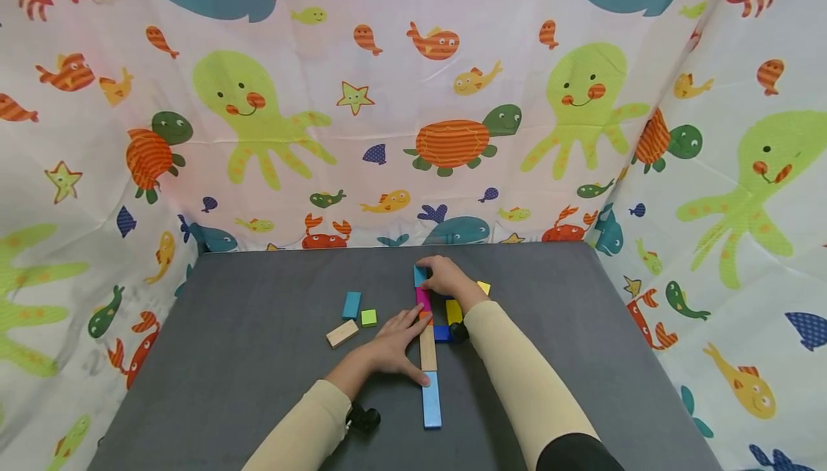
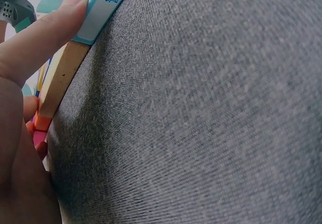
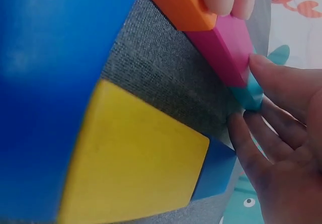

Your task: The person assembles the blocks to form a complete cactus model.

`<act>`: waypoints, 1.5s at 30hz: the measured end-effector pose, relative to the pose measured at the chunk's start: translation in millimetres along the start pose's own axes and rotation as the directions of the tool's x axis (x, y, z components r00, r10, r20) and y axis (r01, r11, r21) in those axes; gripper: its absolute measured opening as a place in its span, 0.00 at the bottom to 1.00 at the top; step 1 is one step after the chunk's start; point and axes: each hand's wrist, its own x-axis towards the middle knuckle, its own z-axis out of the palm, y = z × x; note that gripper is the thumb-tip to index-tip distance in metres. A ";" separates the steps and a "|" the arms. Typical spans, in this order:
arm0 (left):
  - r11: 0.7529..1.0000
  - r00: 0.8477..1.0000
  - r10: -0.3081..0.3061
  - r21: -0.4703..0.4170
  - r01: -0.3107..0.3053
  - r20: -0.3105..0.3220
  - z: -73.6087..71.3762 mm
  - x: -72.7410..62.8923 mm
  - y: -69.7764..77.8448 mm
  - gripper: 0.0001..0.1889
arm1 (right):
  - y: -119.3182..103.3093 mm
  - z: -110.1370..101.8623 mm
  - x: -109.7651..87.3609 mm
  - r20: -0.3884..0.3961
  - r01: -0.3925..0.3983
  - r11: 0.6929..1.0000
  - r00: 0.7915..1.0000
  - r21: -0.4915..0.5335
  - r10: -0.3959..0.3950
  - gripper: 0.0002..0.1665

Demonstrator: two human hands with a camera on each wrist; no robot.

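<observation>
A straight row of blocks runs away from me in the head view: a light blue block (image 1: 431,410), a wooden block (image 1: 428,352), an orange block (image 3: 188,7), a magenta block (image 1: 423,299) and a teal block (image 1: 419,274). My left hand (image 1: 389,345) lies spread along the row's left side. Its thumb (image 2: 55,35) rests on the light blue block's far end, and its fingertips touch the orange block. At the far end my right hand (image 1: 447,278) pinches the teal block between thumb and fingers, the thumb beside the magenta block.
Right of the row stand a blue block (image 1: 442,333), a yellow block (image 1: 454,311) and another yellow piece (image 1: 483,287), partly hidden by the right arm. To the left lie a teal block (image 1: 352,306), a green cube (image 1: 368,318) and a wooden block (image 1: 342,334). A printed curtain (image 1: 388,169) borders the grey table (image 1: 258,356).
</observation>
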 end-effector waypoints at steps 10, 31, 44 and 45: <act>1.000 1.000 0.029 -0.008 -0.029 -0.012 3.3 4.2 -5.5 0.69 | -2.0 -0.1 -2.7 -0.004 0.027 0.998 1.000 -0.058 -0.027 0.28; 0.999 0.999 -0.034 0.032 0.034 -0.008 0.4 -0.9 6.2 0.67 | 15.6 -30.5 -48.6 -0.230 0.184 0.979 0.960 0.088 -0.159 0.29; 0.999 1.000 -0.024 0.025 0.025 -0.004 2.0 0.2 4.0 0.68 | 25.6 -32.3 -70.0 -0.296 0.181 0.974 0.946 0.135 -0.134 0.29; 1.000 1.000 -0.021 0.022 0.021 -0.003 1.8 0.2 3.6 0.68 | 26.2 -32.4 -71.3 -0.300 0.180 0.974 0.945 0.137 -0.132 0.28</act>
